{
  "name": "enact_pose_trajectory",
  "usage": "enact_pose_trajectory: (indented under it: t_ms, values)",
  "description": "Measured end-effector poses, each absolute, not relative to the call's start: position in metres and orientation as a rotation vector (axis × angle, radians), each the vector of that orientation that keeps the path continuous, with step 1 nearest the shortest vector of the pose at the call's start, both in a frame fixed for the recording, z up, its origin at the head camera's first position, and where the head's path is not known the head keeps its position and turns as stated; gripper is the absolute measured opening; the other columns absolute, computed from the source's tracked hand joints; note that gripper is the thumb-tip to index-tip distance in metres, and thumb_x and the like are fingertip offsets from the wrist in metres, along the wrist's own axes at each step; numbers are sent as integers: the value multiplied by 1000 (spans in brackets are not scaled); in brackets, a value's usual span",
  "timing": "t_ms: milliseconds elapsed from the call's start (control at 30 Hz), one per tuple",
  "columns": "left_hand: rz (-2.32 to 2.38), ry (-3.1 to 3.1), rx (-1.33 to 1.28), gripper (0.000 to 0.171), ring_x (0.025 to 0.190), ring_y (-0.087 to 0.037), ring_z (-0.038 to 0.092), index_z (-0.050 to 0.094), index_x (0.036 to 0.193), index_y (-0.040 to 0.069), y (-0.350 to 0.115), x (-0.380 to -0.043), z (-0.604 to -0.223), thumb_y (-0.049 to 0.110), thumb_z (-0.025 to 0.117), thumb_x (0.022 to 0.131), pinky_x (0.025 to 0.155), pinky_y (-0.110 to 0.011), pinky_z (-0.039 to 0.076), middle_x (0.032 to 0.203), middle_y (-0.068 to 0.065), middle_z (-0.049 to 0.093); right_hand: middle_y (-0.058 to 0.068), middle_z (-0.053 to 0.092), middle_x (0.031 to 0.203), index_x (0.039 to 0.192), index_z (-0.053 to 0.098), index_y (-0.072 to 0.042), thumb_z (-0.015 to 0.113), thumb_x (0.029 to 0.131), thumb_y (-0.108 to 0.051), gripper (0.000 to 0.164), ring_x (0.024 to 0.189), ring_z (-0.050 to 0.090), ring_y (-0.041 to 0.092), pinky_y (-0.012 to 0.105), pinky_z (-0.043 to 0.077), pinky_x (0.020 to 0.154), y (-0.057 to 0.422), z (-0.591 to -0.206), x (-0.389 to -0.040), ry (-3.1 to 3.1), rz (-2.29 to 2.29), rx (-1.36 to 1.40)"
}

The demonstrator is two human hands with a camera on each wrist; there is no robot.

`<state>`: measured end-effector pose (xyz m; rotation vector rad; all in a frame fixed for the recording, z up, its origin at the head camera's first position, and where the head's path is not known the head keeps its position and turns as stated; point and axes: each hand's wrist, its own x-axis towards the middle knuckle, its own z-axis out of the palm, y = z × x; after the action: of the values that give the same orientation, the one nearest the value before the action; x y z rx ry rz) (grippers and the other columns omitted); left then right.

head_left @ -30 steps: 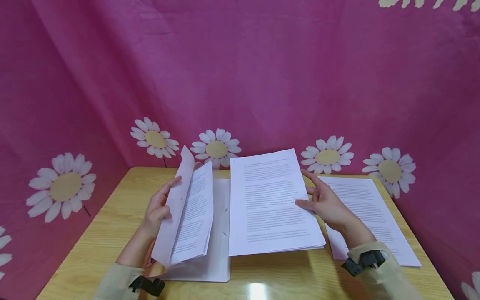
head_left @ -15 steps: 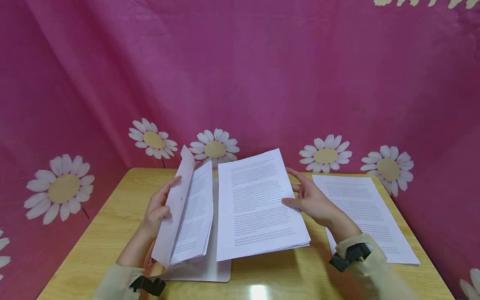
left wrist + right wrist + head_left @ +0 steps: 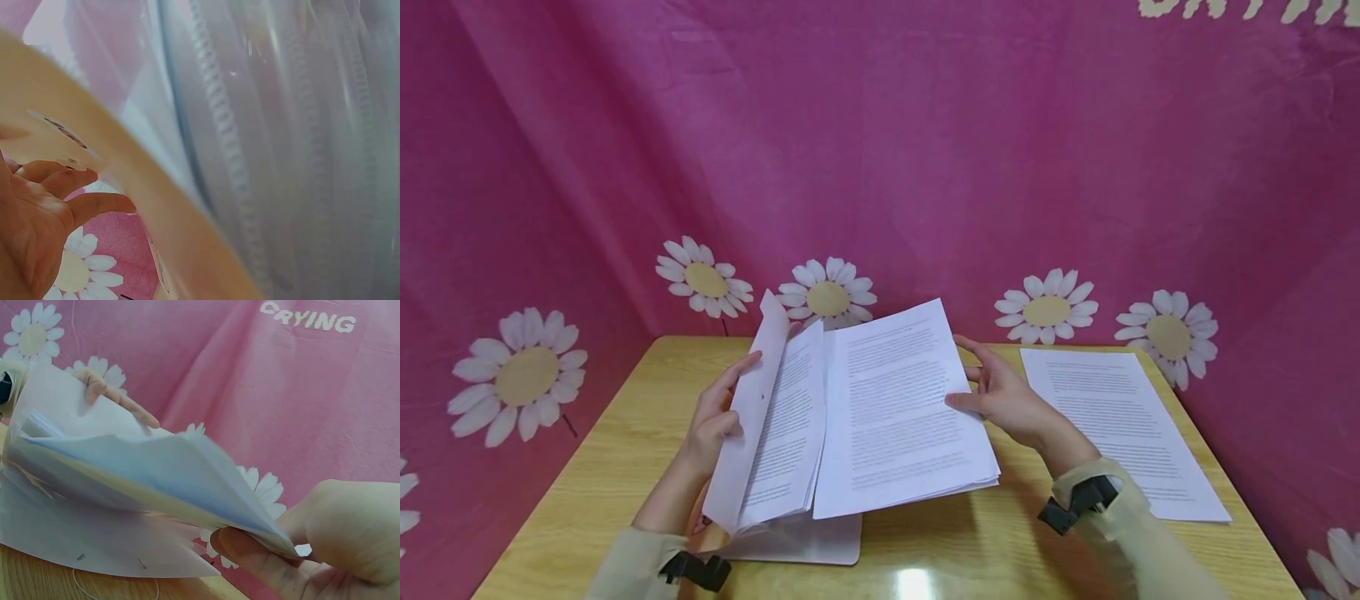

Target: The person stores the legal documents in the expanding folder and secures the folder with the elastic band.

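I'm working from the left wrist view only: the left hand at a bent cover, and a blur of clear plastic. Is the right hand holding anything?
Observer: Yes, the right hand grips the right side of a stack of printed pages.
Operator: Is that side lying flat?
Observer: No, it is held up off the table; the right wrist view shows this best.
Operator: Any other paper out to the right?
Observer: Yes, a printed sheet lies on the table, beyond the right hand. I can't tell whether more lie under it.
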<state>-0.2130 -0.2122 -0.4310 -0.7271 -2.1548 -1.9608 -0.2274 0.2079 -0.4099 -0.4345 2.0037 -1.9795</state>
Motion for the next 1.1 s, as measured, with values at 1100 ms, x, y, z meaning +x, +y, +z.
enact_pose_trajectory:
  t_ms: [1100]
  values:
    - [-1967,-2118,-752,90,111,-31,50,35,156,-12,-209,-214,-432,-4,39,66,82,-28,46,139,-32,43,29,60,139,169,10,-13,62,94,16,96,103,74,36,46,61,82,148,-423,-227,1903,-2033,-447]
